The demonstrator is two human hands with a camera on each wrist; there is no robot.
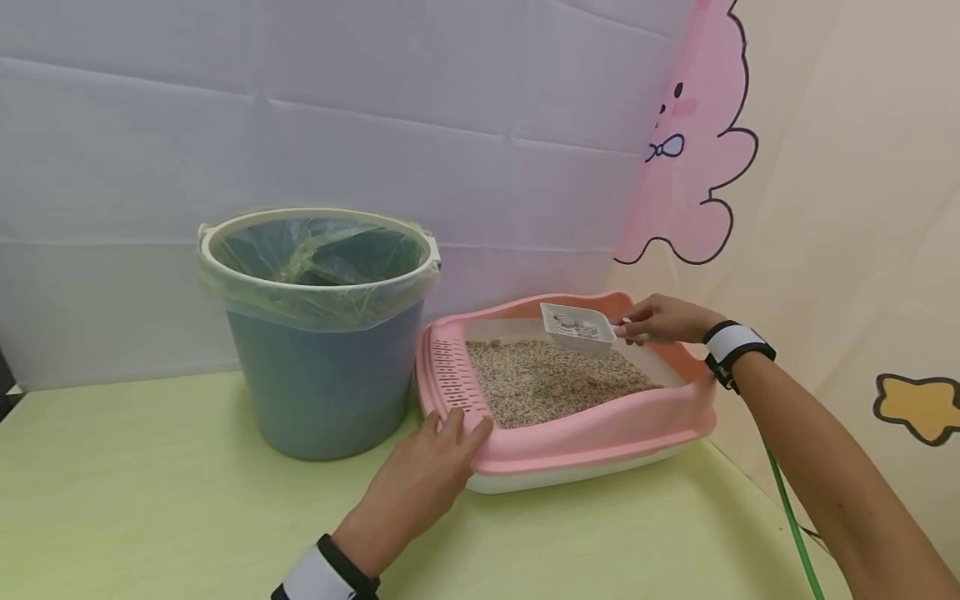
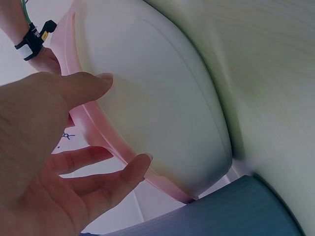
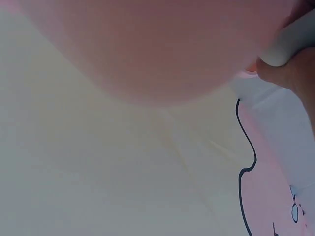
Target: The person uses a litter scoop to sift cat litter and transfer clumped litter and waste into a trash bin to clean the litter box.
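Pink-rimmed litter box (image 1: 600, 429) with white base sits on the pale green worktop (image 1: 150, 500), back right corner, close to the cream wall with a pink cartoon decal (image 1: 690, 167) and a yellow star sticker (image 1: 918, 407). Just left of it, almost touching, stands a blue bin (image 1: 322, 383) with a cream ring rim and a clear greenish liner bag (image 1: 315, 254); nothing visible inside but the bag. Box holds grey-beige granular litter (image 1: 555, 379), and a perforated pink step (image 1: 453, 379) runs along its left edge. Left hand (image 1: 427, 475) rests on the near left corner of the pink rim, fingers straight and spread, thumb along the side, not curled round anything. Right hand (image 1: 660, 319) pinches the handle of a white scoop (image 1: 577, 327), held over the back of the litter, roughly level, with a few pale clumps in it. Green cord (image 1: 787, 517) hangs below the right forearm. Right wrist view mostly blurred pink rim.
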